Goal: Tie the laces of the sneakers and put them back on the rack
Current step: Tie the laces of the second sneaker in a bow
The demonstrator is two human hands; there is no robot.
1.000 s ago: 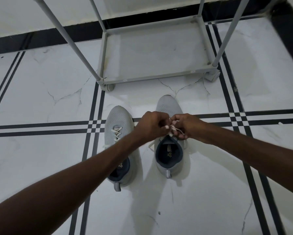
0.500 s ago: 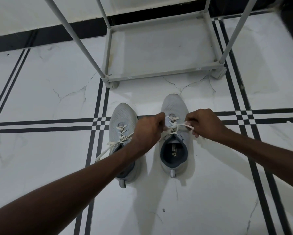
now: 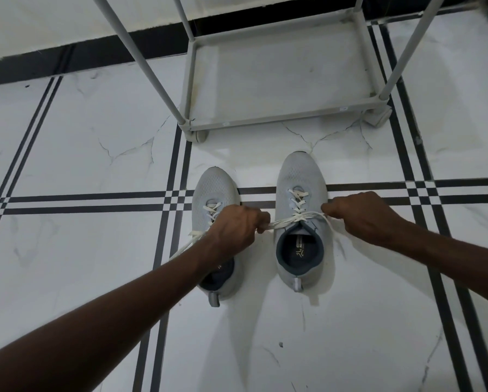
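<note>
My forearms reach in from the bottom edge toward the pair on the white marble floor [image 3: 265, 349] with its black stripes. My left hand [image 3: 234, 230] is closed in a fist over the left sneaker [image 3: 213, 190], its grip pinched shut on one end of the lace [image 3: 296, 219] of the right sneaker [image 3: 300, 236]. My right hand [image 3: 361, 216] is closed too, fingers curled tight on the other end, just beside that shoe's outer edge. The lace runs taut between the two fists, straight across the top of the tongue above the dark collar.

A second ago both hands were bunched together over the eyelets, knuckles nearly touching. Half a second ago they had begun to part; now they sit well apart — the pull has drawn the crossing down snug against the shoe.

The left sneaker is partly hidden under my left wrist, and its laces [image 3: 200, 233] lie loose, one pale end trailing out to the left across the floor. Both sneakers stand side by side, toes pointing away from me, in the same place as before.

Beyond the toes stands the grey rack [image 3: 279, 117] — its bottom shelf bare, its front feet resting on the floor, near the right sneaker's toe but not touching it. Behind it runs the black skirting band [image 3: 67, 63] along the wall.
</note>
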